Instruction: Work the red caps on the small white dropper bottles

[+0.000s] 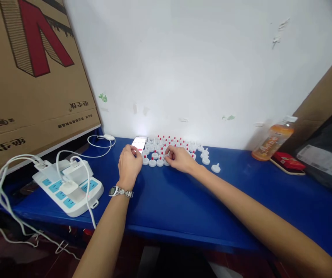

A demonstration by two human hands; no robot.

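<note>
Here, from the fingertips out:

Left hand (129, 164): fingers curled loosely down onto the near-left corner of the cap cluster; whether a cap is pinched under them cannot be told, the back of the hand hides the tips.

Right hand (180, 159): fingers bent, tips resting among the front row of caps; it seems to be touching one, but a closed grip is not visible.

White caps with red tips (166, 148): packed in tidy rows against the back edge of the table (168, 208), directly beneath and between both sets of fingertips. The order looks deliberate, likely so they can be counted or picked one by one.

Loose caps (215, 168): a few lie just beside the cluster on its right, apart from the rows, beyond the right hand.

Phone (139, 143): lit screen, lying flat at the back edge, just beyond the left fingers.

Wristwatch (120, 191): on the left wrist.

Power strip (70, 187): toward the table's left end, with white chargers and cables plugged in, well apart from the caps.

Drink bottle (273, 141): leaning at the back edge toward the right end, beside a red box (289, 161).

Cardboard box (29, 77): propped upright behind the left end.
</note>
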